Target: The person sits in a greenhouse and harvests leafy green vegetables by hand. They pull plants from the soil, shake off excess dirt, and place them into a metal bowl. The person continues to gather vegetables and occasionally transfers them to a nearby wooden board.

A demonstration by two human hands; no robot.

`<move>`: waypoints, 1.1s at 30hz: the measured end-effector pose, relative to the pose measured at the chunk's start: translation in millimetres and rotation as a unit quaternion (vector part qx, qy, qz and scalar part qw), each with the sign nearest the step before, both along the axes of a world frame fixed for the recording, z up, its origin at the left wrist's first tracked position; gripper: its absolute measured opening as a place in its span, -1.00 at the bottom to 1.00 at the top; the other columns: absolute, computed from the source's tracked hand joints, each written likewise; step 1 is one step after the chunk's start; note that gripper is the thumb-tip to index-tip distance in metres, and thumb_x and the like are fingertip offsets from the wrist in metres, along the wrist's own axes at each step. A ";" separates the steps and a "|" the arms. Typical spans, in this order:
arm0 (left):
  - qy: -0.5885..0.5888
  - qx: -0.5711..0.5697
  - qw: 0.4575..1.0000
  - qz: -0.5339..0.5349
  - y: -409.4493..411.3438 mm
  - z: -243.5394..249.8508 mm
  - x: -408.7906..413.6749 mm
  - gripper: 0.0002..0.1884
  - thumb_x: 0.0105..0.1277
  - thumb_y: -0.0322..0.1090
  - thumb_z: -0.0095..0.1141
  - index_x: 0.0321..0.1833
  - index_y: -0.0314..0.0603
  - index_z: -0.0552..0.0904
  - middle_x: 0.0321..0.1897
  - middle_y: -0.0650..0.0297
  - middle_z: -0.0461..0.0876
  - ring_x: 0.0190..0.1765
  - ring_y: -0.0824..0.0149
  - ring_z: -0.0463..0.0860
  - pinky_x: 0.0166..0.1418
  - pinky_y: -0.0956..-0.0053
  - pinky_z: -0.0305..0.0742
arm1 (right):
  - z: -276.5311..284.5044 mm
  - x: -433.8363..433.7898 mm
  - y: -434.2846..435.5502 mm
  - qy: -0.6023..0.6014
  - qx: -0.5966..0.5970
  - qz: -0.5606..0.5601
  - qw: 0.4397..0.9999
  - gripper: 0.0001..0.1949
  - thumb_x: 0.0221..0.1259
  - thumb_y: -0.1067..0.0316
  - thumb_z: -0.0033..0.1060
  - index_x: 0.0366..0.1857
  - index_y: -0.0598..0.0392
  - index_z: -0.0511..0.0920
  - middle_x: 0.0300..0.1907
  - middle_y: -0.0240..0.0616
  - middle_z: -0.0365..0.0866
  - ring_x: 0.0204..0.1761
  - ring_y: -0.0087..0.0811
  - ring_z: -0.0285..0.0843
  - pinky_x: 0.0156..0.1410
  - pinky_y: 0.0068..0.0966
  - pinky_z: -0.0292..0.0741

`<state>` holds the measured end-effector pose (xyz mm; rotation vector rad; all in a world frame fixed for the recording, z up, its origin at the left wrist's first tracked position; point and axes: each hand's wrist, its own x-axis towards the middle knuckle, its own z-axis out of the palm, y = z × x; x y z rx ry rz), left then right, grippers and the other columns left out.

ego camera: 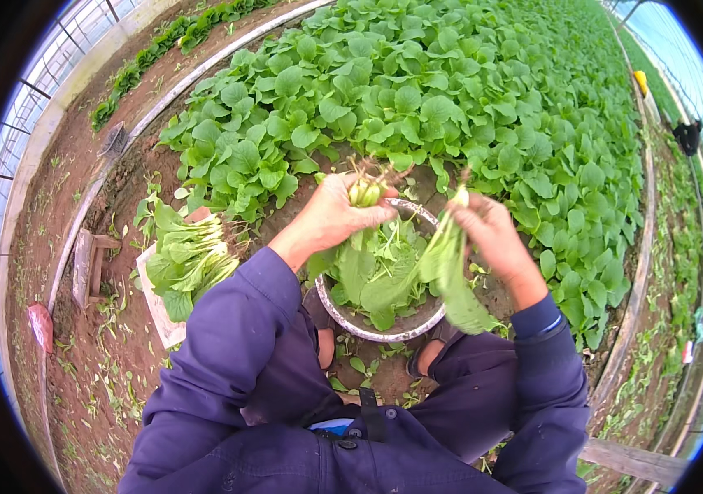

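Note:
My left hand grips a small bunch of leafy greens by the pale stems, roots pointing away from me. To its right, my right hand pinches another leafy green plant near its root end, its leaves hanging down and slightly blurred. Both hands are above a round basin with a worn, pale rim, set on the soil between my feet. Loose green leaves lie inside the basin. Left of my left forearm, a pile of pulled greens with bare roots rests on a pale sheet.
A dense bed of growing greens spreads ahead. A small wooden stool and a pink bag stand at left, near a long pale border strip. A wooden plank is at lower right. Scattered leaves litter the soil.

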<state>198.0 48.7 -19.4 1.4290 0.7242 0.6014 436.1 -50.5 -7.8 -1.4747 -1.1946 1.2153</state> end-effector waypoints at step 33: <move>0.159 0.084 0.982 -0.050 -1.7 -9.9 -4.7 -0.76 0.18 -0.46 0.34 -0.09 -0.30 0.67 -0.34 0.38 0.66 -0.33 0.58 0.52 -0.21 0.58 0.50 | -7.5 5.5 -4.3 -0.324 0.185 -0.022 0.928 -0.83 0.19 0.31 0.30 -0.25 0.17 0.71 -0.41 -0.12 0.69 -0.35 -0.21 0.67 -0.20 -0.37 0.56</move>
